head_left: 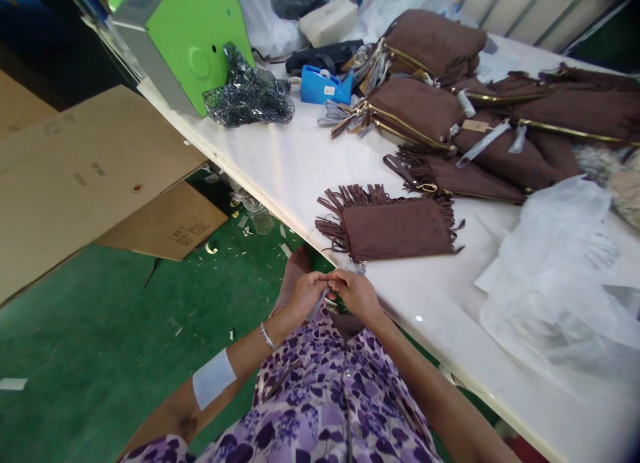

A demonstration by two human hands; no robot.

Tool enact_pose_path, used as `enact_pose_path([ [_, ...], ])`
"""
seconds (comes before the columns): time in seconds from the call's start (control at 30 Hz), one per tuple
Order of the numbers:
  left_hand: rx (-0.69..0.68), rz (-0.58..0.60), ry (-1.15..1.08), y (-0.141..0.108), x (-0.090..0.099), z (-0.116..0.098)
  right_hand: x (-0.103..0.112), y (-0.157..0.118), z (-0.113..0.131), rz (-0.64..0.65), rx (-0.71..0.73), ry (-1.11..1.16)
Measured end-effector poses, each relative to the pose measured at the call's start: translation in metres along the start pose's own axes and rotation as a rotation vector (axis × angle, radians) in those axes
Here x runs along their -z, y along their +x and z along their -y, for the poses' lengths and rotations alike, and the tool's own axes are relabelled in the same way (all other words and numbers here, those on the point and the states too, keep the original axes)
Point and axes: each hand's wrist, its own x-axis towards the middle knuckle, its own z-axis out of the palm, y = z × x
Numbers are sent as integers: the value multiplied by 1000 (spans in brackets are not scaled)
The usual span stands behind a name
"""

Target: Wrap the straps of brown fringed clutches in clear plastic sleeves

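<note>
In front of my body, just off the table's edge, my left hand (309, 294) and my right hand (356, 294) meet with fingertips pinched together. Between them is a thin grey strip (317, 306), possibly a strap wrapped in plastic, its lower end slanting down below my left hand. The fingers partly hide it. Below my right hand a brown piece (347, 325) shows against the patterned clothing. Just beyond my hands a flat brown fringed pouch (400, 230) lies on the white table (280, 173), a bit of clear plastic at its near left corner.
Several brown zippered bags (415, 113) are piled toward the back right. Crumpled white plastic (555, 263) covers the right side. A blue tape dispenser (326, 86), a black speckled bundle (250, 96) and a green machine (200, 43) stand farther back. Cardboard (90, 176) is at left.
</note>
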Motion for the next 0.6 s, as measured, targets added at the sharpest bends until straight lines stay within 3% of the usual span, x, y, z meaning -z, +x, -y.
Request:
enact_pose_path([
  [0.23, 66, 24, -53, -6, 2, -6, 4, -1, 7, -10, -28, -113],
  [0.6, 107, -74, -241, -7, -12, -3, 8, -8, 6, -22, -97, -63],
])
